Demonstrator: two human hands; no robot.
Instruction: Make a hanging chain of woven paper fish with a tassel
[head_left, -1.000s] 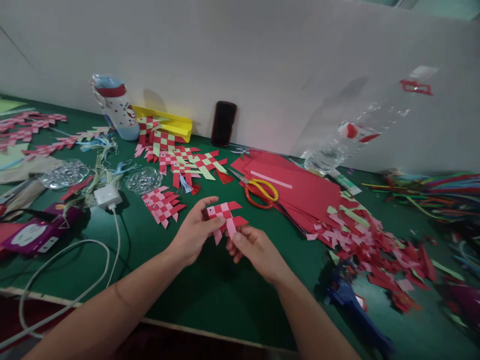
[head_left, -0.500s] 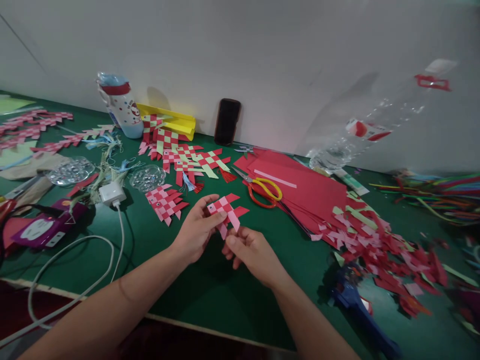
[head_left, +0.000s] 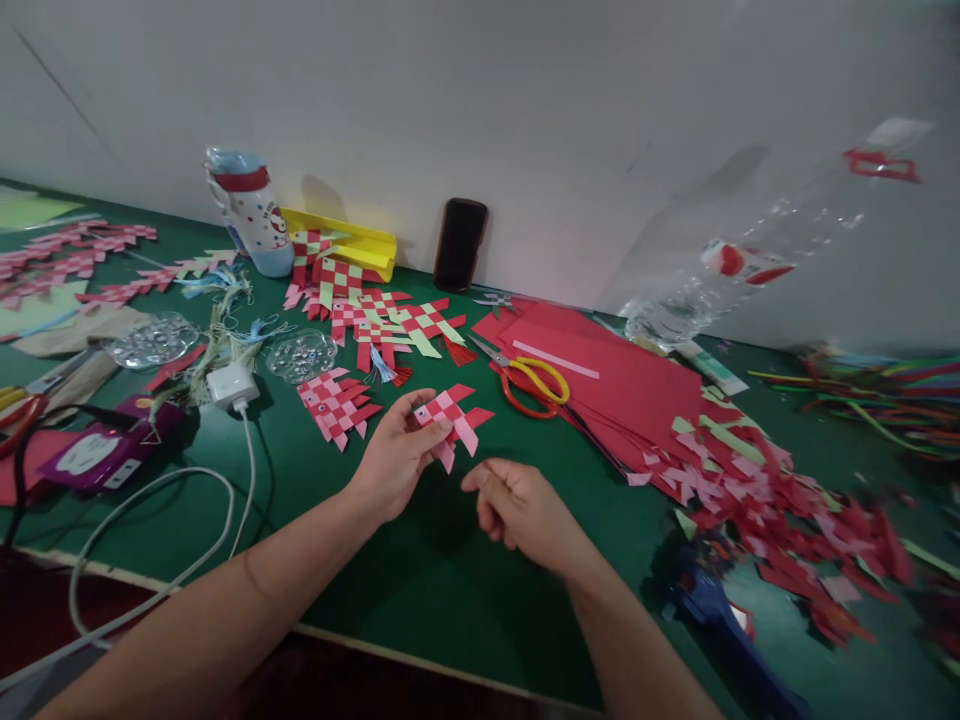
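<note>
Red and pink paper strips, woven into a small fish (head_left: 450, 410), sit in the left hand (head_left: 396, 455) as I watch from my end through the head camera. That grip is a light pinch: thumb across the checked face, fingers behind, closed just enough to hold thin paper without creasing it, I judge. It takes the eyed side, so the pointed strips opposite stick out free, toward the right hand (head_left: 521, 500). I see that hand just beside the fish and apart from it, fingers loosely curled, thumb lying close along the forefinger; I cannot tell whether anything is between them.

Left of the grip, two similar fish (head_left: 335, 410) lie overlapping, near a clear dish (head_left: 302, 357) of small bits, probably set there for easy picking. Beyond the grip to the right, scissors (head_left: 538, 382) lie with their loops toward the right hand's side, which would suit a quick reach. Behind them are red sheets (head_left: 615, 360), and farther right a heap of scraps (head_left: 757, 500), seemingly placed so that offcuts lie well apart from the pinched fish.
</note>
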